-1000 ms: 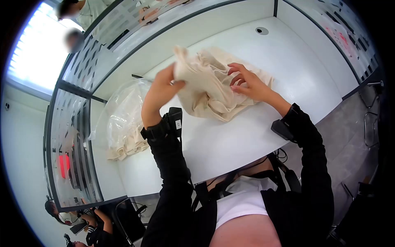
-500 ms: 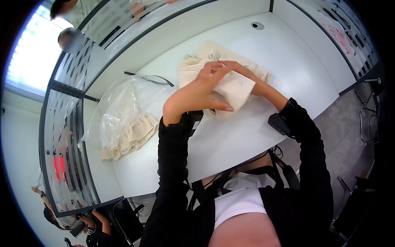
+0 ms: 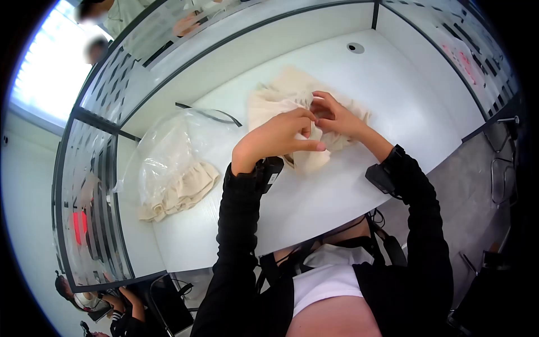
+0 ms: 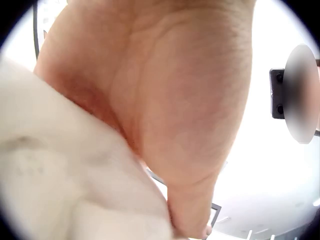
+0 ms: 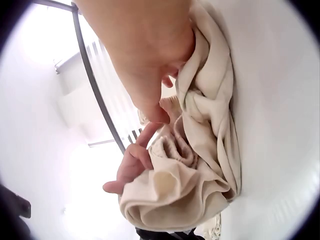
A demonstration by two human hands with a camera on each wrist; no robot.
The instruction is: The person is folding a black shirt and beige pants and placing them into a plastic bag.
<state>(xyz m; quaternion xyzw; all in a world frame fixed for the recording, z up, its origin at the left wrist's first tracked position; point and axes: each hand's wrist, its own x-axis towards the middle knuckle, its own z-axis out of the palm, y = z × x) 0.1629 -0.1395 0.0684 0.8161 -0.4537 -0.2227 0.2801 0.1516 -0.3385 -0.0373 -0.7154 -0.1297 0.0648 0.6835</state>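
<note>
A bunched beige cloth (image 3: pixel 266 106) with a gathered edge lies on the white table. My left hand (image 3: pixel 275 135) holds its near part, thumb stretched toward the right and fingers bent over the top. My right hand (image 3: pixel 343 121) is at the far right side of the same cloth, its bent fingertips meeting the left fingertips. In the right wrist view, the left fingers (image 5: pixel 132 162) lie behind a rolled, ruffled part, and the right thumb and fingers close in at the gathered edge. Pale fabric (image 4: pixel 75 160) runs under the left palm in the left wrist view.
A clear plastic bag (image 3: pixel 160 149) with a black strip (image 3: pixel 216 116) stands at the left, over another ruffled beige cloth (image 3: pixel 188 188). Partitions (image 3: pixel 224 56) bound the table at the back and sides. A cable hole (image 3: pixel 355 48) is near the back right corner.
My left hand has come over from the cloth's left side to its middle, folding the raised fabric down toward me. The right hand, partly hidden half a second ago, shows beside the left fingertips.
</note>
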